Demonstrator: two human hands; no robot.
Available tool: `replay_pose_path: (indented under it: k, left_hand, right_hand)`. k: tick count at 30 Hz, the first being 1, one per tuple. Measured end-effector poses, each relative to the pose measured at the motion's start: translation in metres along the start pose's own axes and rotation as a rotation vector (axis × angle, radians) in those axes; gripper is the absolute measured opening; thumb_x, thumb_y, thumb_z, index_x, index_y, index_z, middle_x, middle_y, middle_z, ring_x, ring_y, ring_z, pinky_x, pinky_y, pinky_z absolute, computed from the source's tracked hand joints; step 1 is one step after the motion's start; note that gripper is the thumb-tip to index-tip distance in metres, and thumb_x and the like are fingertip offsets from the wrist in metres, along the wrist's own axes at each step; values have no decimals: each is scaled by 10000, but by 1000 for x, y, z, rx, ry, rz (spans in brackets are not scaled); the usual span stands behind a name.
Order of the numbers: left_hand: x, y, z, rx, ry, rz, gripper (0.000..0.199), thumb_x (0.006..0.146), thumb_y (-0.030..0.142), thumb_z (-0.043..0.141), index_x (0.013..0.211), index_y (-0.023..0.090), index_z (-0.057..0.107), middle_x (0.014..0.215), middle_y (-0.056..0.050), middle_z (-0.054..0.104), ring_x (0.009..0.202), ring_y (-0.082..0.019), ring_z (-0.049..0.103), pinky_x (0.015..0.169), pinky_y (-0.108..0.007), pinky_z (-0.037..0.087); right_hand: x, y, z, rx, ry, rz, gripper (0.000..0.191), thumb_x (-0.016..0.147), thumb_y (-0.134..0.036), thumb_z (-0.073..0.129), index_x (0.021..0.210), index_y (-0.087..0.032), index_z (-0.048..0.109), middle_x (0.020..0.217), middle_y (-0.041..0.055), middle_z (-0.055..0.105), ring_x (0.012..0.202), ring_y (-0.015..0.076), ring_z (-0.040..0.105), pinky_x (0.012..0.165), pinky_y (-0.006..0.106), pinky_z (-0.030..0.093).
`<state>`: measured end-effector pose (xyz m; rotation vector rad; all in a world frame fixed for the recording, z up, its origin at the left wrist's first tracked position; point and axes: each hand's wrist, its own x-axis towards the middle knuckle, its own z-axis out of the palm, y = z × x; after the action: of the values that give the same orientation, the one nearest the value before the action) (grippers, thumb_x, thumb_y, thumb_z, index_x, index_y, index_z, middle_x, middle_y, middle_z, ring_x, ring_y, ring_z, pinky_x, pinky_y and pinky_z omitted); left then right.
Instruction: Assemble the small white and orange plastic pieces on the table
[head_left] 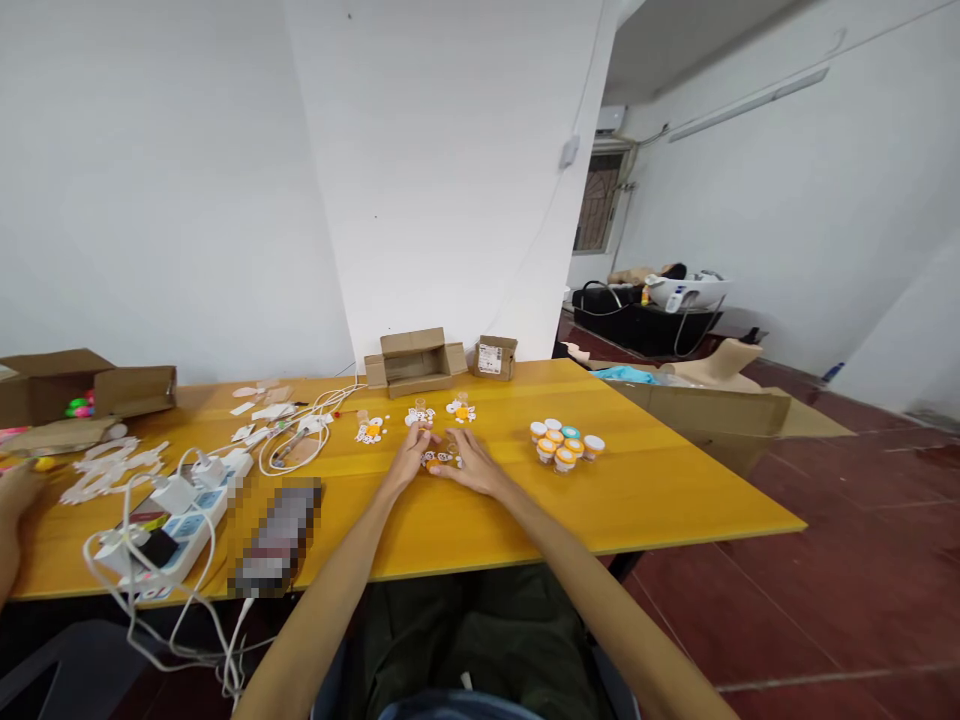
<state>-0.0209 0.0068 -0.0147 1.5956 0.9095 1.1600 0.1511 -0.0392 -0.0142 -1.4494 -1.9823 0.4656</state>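
Both my hands rest on a yellow table [660, 490], meeting over a small pile of white and orange pieces [442, 459]. My left hand [409, 455] lies flat with its fingers spread beside the pile. My right hand [472, 468] touches the pile from the right, fingers extended. Similar little piles lie just beyond: one [371, 431] to the left, one [420, 414] ahead, one [461, 410] to the right. Whether either hand pinches a piece is too small to tell.
A cluster of small orange and white cups [564, 444] stands to the right. Open cardboard boxes [415, 362] sit at the far edge. A power strip [180, 515] with chargers and white cables lies at left. Another person's hand [13, 500] shows at the left edge.
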Motion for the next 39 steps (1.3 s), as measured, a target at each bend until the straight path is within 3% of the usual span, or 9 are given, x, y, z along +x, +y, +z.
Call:
replay_pose_path:
  k: [6,11,15,19,24,30,36,39]
  left_hand:
    - [-1,-1,2,-2,86,-29,287,910,522,563,997,250,592,1040,-39,706,1082,-205,650,1011,-337,481]
    - [0,-5,2,18,220,-19,275,950,502,512,1064,263,586,1146,-45,691,1126,-177,643,978,-291,504]
    - [-1,-2,1,-10,286,-8,306,939,522,513,1008,244,619,1081,-49,711,1080,-195,653,946,-316,524]
    - [-2,4,-1,-10,312,2,339,908,545,540,886,224,644,953,-46,724,978,-210,673,923,-350,533]
    - [-6,7,1,31,279,-8,382,894,555,538,782,206,649,841,-45,717,878,-213,677,866,-345,539]
    - [-10,8,2,160,173,-8,361,899,514,543,813,200,699,878,-39,747,908,-220,673,888,-334,517]
    - [-9,6,2,204,133,-6,360,884,525,573,795,205,713,865,-37,753,904,-233,664,917,-358,511]
    - [-10,5,3,216,125,6,366,879,530,572,756,212,704,826,-33,742,879,-234,660,907,-360,515]
  right_hand:
    - [5,-27,17,-191,82,31,615,824,-517,714,1343,-256,510,1275,126,568,1216,307,549,1062,510,371]
    - [5,-51,22,-314,9,86,469,914,-499,593,1306,-246,545,1377,163,519,1281,336,493,1105,582,270]
    - [5,-57,19,-337,-49,36,327,970,-454,525,1226,-264,596,1342,142,541,1246,314,505,1099,586,268]
    - [10,-58,23,-338,-75,-81,273,975,-388,544,1202,-254,612,1261,124,567,1181,278,530,1081,504,321]
    - [11,-51,27,-336,-84,-170,273,969,-318,554,1213,-209,607,1234,133,565,1140,271,538,1015,426,395]
    - [3,-30,25,-324,-38,-208,206,957,-257,550,1146,-211,615,1169,117,569,1069,255,552,953,393,433]
    - [-6,-3,9,-373,52,-140,154,966,-240,493,1040,-240,628,1090,90,595,989,244,558,930,384,433]
    - [-6,16,-7,-424,89,-28,192,974,-250,460,1034,-240,643,1101,107,614,1012,262,561,933,396,430]
